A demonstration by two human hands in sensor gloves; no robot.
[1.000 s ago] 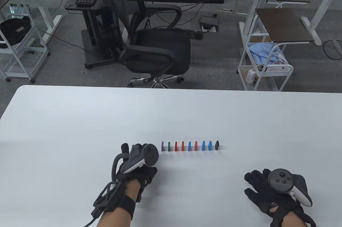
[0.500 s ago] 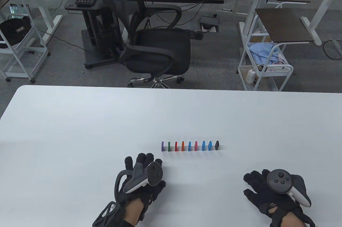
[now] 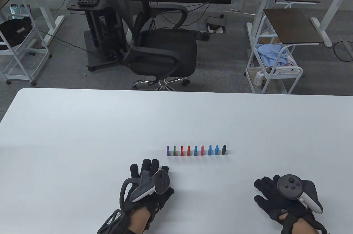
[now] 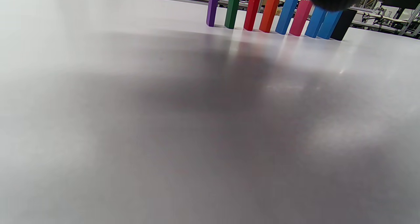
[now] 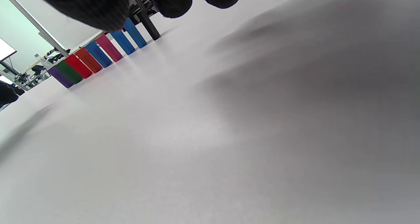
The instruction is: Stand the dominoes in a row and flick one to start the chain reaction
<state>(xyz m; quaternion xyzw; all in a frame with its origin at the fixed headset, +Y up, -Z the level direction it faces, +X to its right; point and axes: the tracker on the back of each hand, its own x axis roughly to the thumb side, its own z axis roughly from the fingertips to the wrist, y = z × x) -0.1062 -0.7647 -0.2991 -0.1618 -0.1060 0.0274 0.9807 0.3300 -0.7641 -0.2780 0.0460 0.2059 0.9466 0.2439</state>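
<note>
White table [image 3: 82, 123] bore both gloved hands, palms down. Left hand [image 3: 147, 187] lay flat, fingers [image 3: 146, 165] spread and straight, holding nothing. Right hand [image 3: 278, 198] rested likewise, fingers [image 3: 262, 184] splayed leftward. Row of dominoes [image 3: 196, 150] stood upright just beyond the left fingertips, untouched.

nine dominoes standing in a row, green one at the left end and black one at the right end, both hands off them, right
Not quite: the left end is the purple domino, with the green domino second, as the table view shows. The rest holds: nine stand, the black domino ends the right, and the left hand and right hand touch none.
</note>
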